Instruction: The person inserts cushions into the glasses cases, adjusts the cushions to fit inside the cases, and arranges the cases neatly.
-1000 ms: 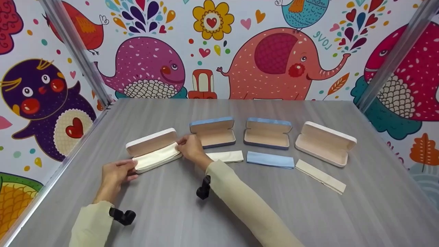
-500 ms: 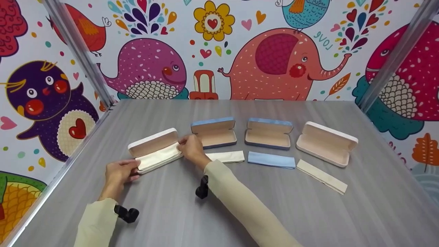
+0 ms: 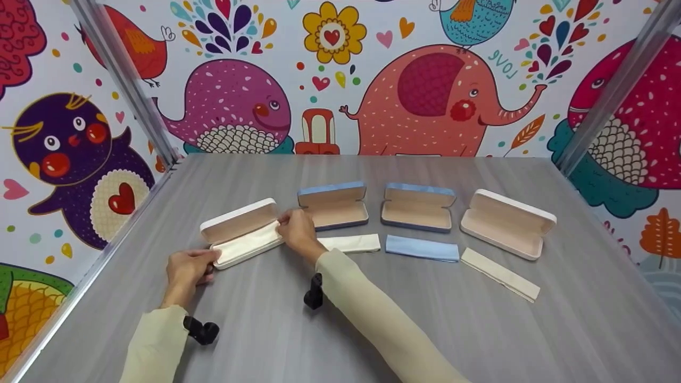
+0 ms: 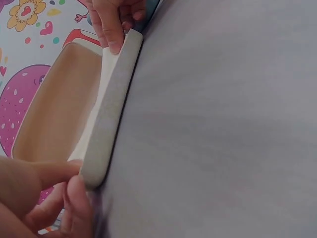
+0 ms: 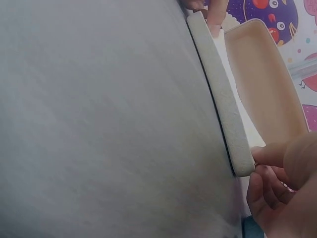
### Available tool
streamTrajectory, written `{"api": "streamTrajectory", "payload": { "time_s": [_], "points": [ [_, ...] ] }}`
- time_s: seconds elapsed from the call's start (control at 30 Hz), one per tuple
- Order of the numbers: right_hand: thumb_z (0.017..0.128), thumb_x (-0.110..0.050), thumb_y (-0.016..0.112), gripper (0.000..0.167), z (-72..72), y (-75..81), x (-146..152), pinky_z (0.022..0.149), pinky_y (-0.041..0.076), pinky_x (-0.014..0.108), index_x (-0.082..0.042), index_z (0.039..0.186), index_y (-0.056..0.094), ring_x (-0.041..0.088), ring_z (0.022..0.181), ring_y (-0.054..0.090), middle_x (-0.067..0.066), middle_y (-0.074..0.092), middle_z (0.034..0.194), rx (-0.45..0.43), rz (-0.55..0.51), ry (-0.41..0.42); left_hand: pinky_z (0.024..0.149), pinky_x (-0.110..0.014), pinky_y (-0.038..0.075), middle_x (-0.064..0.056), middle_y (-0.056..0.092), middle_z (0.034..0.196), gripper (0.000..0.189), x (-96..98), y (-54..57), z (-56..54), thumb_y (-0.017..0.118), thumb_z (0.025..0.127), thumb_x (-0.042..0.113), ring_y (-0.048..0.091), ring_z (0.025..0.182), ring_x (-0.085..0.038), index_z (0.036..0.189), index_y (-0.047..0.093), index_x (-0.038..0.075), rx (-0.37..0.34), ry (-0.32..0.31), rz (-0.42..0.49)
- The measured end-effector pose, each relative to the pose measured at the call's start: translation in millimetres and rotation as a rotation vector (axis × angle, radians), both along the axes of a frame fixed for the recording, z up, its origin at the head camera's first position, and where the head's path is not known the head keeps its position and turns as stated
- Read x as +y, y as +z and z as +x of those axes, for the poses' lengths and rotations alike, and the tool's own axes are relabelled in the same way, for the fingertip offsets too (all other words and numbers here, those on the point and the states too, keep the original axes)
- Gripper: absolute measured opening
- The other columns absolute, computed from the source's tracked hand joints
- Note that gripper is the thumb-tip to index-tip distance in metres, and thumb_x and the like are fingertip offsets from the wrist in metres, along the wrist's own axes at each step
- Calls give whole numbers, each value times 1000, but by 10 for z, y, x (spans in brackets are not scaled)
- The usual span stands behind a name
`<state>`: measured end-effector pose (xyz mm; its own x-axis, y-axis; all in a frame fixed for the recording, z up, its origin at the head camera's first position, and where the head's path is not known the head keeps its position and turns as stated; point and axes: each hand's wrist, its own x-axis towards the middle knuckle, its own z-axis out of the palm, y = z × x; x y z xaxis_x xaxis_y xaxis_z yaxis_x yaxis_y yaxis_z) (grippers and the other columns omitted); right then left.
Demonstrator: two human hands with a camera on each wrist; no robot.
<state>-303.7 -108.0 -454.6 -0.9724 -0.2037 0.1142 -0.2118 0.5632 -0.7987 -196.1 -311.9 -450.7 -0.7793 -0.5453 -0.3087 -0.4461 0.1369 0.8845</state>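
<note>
A white glasses case [image 3: 239,222] lies open at the left of the table, its lid tilted back. In its lower half is a folded cream cloth [image 3: 248,246], running nearly end to end. My left hand [image 3: 186,270] pinches at the near left end, fingertips over the rim on the cloth. At the far right end, my right hand [image 3: 299,232] pinches the cloth's other corner. In the left wrist view, the case's front wall [image 4: 111,114] hides much of the cloth. The right wrist view shows fingertips [image 5: 265,154] right at the case's end.
Two blue glasses cases [image 3: 340,214] [image 3: 416,217] and another white case [image 3: 503,229] stand open to the right. Before them lie a cream cloth [image 3: 354,243], a blue cloth [image 3: 422,249] and a beige cloth [image 3: 501,275]. Printed walls [image 3: 346,32] bound the grey table [image 3: 298,340].
Both hands stay at the ends of the white case. The left fingers have drawn in slightly at the cloth's end, and the cloth sits a little lower in the case. The head view has shifted slightly.
</note>
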Motion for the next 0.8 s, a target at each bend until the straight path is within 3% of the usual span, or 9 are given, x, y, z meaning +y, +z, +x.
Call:
{"api": "streamTrajectory", "payload": {
  "time_s": [0.13, 0.33, 0.47, 0.63, 0.8],
  "points": [
    [86, -4, 70, 8, -5, 19, 24, 64, 50, 18, -5, 90, 77, 8, 72, 60, 5, 76, 86, 30, 9, -14, 47, -23, 55, 6, 59, 58, 35, 2, 2, 1, 72, 89, 17, 58, 46, -4, 115, 66, -6, -10, 3, 0],
    [92, -15, 68, 12, -48, 147, 59, 68, 52, 23, -8, 90, 78, 12, 76, 63, 4, 76, 87, 18, -7, -82, 53, -25, 59, 6, 60, 65, 49, -53, 122, 3, 47, 101, 18, 62, 49, -4, 139, 43, -13, -43, -18, 51],
    [99, -32, 62, 28, -76, 247, 48, 73, 52, 30, -9, 95, 77, 15, 83, 63, 4, 75, 94, -93, -13, -109, 64, -31, 63, -6, 62, 88, 59, -82, 259, 1, 28, 106, 27, 65, 64, -9, 147, 28, -15, -88, -110, 119],
    [100, -53, 53, 54, -116, 353, 25, 94, 55, 39, -5, 119, 71, 24, 110, 65, 10, 71, 120, -273, -54, -76, 77, -42, 63, -25, 48, 121, 78, -110, 421, -46, 9, 105, 49, 62, 86, -24, 155, 14, -10, -164, -211, 229],
    [97, -62, 51, 72, -162, 406, 6, 93, 58, 46, -4, 140, 55, 30, 114, 63, 14, 62, 132, -490, -139, 20, 85, -50, 61, -31, 39, 125, 89, -146, 521, -102, 8, 101, 61, 56, 101, -36, 156, 6, -9, -224, -267, 276]
  ]
}}
